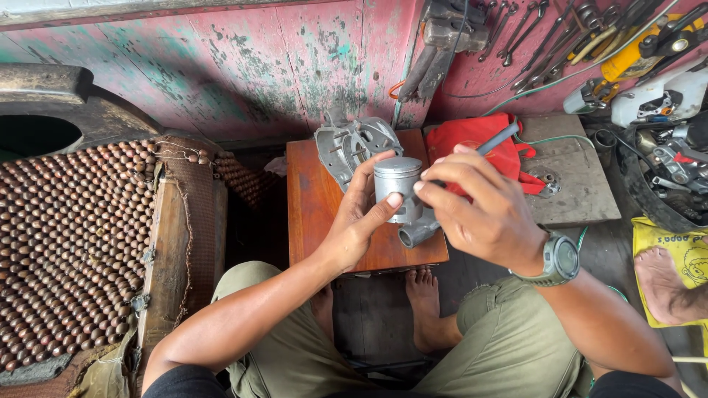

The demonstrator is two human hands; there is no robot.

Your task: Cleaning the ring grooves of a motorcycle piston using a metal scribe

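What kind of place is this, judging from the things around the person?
Probably a small repair workshop: wrenches hang on the painted wall, a metal engine casing lies on the wooden stool, and the left hand holds a piston.

Both forearms reach up from 6 o'clock and meet mid-frame. The left hand (358,221) is raised with palm turned right, fingers (389,203) curled and thumb pressing in. The right hand (483,206), at 3 o'clock of it, is pinched, knuckles up.

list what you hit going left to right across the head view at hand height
beaded seat → left hand → piston → right hand → watch → wooden block → yellow bag
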